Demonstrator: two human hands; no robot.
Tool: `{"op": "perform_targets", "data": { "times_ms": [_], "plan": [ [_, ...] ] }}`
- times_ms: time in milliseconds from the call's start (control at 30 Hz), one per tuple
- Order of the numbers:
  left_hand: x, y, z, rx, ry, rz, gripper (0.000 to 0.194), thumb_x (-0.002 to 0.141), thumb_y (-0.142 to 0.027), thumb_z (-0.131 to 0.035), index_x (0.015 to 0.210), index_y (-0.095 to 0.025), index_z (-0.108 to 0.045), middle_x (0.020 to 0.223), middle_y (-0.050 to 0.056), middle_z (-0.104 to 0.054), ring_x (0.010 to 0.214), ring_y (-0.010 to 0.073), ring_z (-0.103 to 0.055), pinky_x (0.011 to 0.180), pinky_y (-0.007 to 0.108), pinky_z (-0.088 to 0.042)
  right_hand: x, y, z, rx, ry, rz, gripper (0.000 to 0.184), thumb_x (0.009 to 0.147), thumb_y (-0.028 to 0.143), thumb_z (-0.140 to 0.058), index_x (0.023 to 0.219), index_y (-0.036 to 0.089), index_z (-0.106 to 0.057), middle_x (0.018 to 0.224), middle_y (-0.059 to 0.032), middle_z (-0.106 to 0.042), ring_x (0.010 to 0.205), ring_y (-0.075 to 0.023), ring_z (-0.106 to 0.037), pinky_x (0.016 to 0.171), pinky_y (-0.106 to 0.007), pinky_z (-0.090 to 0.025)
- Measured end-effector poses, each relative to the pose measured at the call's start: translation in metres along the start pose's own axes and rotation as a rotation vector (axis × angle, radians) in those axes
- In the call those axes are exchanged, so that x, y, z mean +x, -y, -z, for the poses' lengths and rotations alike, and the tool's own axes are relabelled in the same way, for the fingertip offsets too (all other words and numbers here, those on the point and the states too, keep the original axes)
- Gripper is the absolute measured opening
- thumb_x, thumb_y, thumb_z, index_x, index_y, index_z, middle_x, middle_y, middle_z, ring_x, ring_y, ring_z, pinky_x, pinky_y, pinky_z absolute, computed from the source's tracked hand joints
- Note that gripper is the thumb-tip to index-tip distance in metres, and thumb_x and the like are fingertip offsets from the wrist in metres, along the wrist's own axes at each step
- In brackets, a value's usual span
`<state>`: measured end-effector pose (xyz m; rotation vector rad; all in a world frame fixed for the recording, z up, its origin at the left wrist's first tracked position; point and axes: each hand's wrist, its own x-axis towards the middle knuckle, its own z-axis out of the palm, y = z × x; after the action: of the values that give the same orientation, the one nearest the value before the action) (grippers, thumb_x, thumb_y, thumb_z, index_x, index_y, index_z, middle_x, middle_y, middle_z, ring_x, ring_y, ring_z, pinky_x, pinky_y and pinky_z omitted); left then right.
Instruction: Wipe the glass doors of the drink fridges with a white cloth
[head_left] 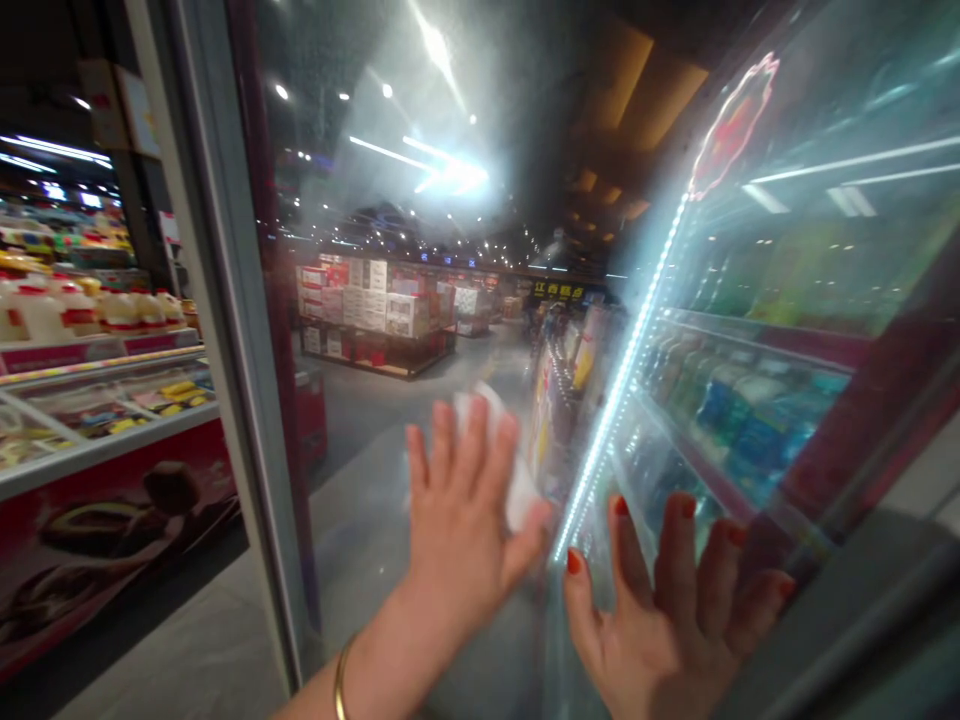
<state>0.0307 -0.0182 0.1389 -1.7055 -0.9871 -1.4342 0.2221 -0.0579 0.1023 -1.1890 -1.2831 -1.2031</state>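
Note:
My left hand (461, 510), with a gold bangle (341, 680) at the wrist, lies flat with its fingers stretched upward. Beneath its palm and fingers, a white cloth (523, 490) is held against a glass pane (367, 480); its edge shows past the fingertips and by the thumb. The hand and cloth are slightly blurred, and most of the cloth is hidden. To the lower right, my right hand (660, 640) has red-painted nails and spread, slightly bent fingers, with nothing visible in it. Its fingertips appear to rest at the glass.
A metal frame (217, 330) borders the pane on the left. Beyond it stands a chest freezer (112, 440) with bottles above. Lit shelves (750, 400) and a bright light strip (630, 370) show at right. Through the glass appear stacked boxes (367, 300).

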Motion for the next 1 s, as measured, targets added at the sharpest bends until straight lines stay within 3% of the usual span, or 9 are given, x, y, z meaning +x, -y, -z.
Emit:
{"op": "perform_targets", "data": {
  "times_ms": [100, 200, 300, 400, 533, 633, 767, 900, 1000],
  "plan": [
    [-0.04, -0.018, -0.002, 0.019, 0.075, -0.139, 0.084, 0.108, -0.051, -0.054, 0.18, -0.03, -0.017, 0.189, -0.006, -0.009, 0.178, 0.0252, 0.0, 0.146, 0.049, 0.009, -0.002, -0.002, 0.001, 0.01, 0.033, -0.026, 0.072, 0.111, 0.045, -0.055, 0.178, 0.041, -0.028, 0.186, -0.0071, -0.033, 0.172, -0.045, -0.031, 0.133, -0.085, -0.022],
    [-0.055, 0.028, 0.007, 0.066, 0.125, 0.129, 0.086, 0.111, -0.044, -0.05, 0.181, -0.028, -0.003, 0.19, 0.005, 0.006, 0.176, 0.0298, 0.015, 0.142, 0.058, 0.018, -0.001, -0.004, 0.002, -0.004, 0.05, 0.019, 0.074, 0.11, 0.041, -0.053, 0.179, 0.038, -0.026, 0.183, -0.0109, -0.04, 0.173, -0.0445, -0.028, 0.133, -0.085, -0.022],
    [-0.024, 0.055, 0.01, 0.024, 0.095, 0.402, 0.083, 0.114, -0.043, -0.041, 0.179, -0.029, 0.009, 0.189, 0.01, 0.015, 0.174, 0.0344, 0.021, 0.138, 0.072, 0.014, 0.002, -0.007, 0.003, -0.031, 0.043, 0.076, 0.072, 0.112, 0.04, -0.048, 0.18, 0.031, -0.027, 0.184, -0.0133, -0.038, 0.176, -0.0408, -0.021, 0.137, -0.079, -0.02],
    [-0.012, 0.018, 0.001, 0.014, 0.035, 0.184, 0.083, 0.113, -0.049, -0.044, 0.181, -0.03, 0.0, 0.19, 0.003, 0.008, 0.176, 0.0288, 0.016, 0.143, 0.059, 0.012, 0.003, -0.01, 0.004, -0.023, 0.028, 0.139, 0.068, 0.114, 0.041, -0.039, 0.179, 0.027, -0.029, 0.188, -0.0115, -0.026, 0.177, -0.0365, -0.016, 0.14, -0.073, -0.016],
    [-0.077, -0.011, -0.006, 0.011, 0.106, -0.152, 0.087, 0.107, -0.056, -0.054, 0.18, -0.032, -0.014, 0.19, -0.006, -0.004, 0.178, 0.026, 0.007, 0.145, 0.051, 0.011, 0.002, -0.012, 0.006, -0.004, 0.019, 0.167, 0.067, 0.114, 0.044, -0.034, 0.178, 0.024, -0.032, 0.189, -0.0105, -0.022, 0.177, -0.0348, -0.015, 0.141, -0.07, -0.013],
    [-0.106, 0.035, 0.001, 0.044, 0.165, 0.118, 0.092, 0.107, -0.046, -0.056, 0.181, -0.028, -0.003, 0.19, 0.007, 0.007, 0.176, 0.0322, 0.016, 0.142, 0.064, 0.013, -0.001, -0.009, 0.007, 0.006, 0.031, 0.153, 0.067, 0.114, 0.046, -0.034, 0.178, 0.027, -0.034, 0.187, -0.0121, -0.028, 0.176, -0.0391, -0.02, 0.138, -0.076, -0.019],
    [-0.059, 0.054, 0.005, -0.036, 0.087, 0.513, 0.086, 0.113, -0.045, -0.039, 0.178, -0.028, 0.015, 0.187, 0.011, 0.021, 0.174, 0.0338, 0.022, 0.14, 0.073, 0.006, -0.002, -0.002, 0.008, 0.024, 0.03, 0.072, 0.064, 0.115, 0.048, -0.037, 0.177, 0.033, -0.036, 0.18, -0.0141, -0.045, 0.171, -0.0477, -0.031, 0.131, -0.085, -0.026],
    [-0.049, -0.008, -0.001, -0.037, 0.115, 0.033, 0.09, 0.108, -0.054, -0.051, 0.181, -0.028, -0.005, 0.19, -0.001, 0.005, 0.177, 0.0267, 0.011, 0.146, 0.054, 0.009, -0.002, 0.001, 0.01, 0.045, 0.013, 0.073, 0.062, 0.115, 0.048, -0.038, 0.176, 0.033, -0.04, 0.184, -0.011, -0.038, 0.171, -0.0461, -0.032, 0.136, -0.079, -0.023],
    [-0.089, -0.006, 0.003, -0.012, 0.179, -0.101, 0.095, 0.103, -0.057, -0.062, 0.18, -0.032, -0.012, 0.19, -0.004, -0.001, 0.178, 0.0273, 0.008, 0.146, 0.052, 0.009, -0.001, 0.001, 0.01, 0.05, 0.029, 0.028, 0.061, 0.117, 0.048, -0.033, 0.177, 0.036, -0.037, 0.187, -0.0055, -0.03, 0.174, -0.0414, -0.027, 0.138, -0.077, -0.019]
  ]
}}
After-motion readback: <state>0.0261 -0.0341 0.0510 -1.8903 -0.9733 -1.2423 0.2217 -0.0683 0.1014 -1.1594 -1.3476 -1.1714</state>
